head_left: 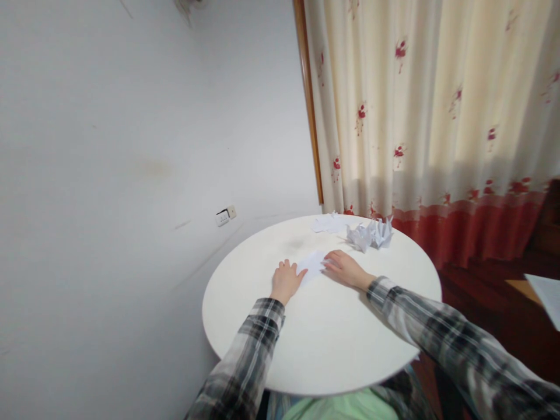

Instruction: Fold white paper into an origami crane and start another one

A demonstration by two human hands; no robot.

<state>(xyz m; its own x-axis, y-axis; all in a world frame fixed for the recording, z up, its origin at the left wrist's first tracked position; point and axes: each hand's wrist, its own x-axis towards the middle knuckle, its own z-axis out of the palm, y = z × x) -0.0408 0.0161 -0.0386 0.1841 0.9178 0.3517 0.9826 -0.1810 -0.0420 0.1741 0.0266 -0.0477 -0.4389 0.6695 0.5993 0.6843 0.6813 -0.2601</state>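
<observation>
A small piece of white paper (311, 267) lies on the round white table (324, 344) between my hands. My left hand (286, 281) rests palm down with its fingers spread on the tabletop, and its thumb touches the paper's left edge. At the paper's right end, my right hand (346, 270) has its fingers drawn together on the edge. How far the paper is folded is too small to tell. Several folded white paper cranes (370, 234) stand together beyond my right hand.
Flat white paper pieces (328, 223) lie near the table's far edge. A pale wall (131, 192) with a socket (222, 218) rises on the left. A flowered curtain (429, 116) hangs behind the table. At the far right, a white sheet (545, 297) juts into view.
</observation>
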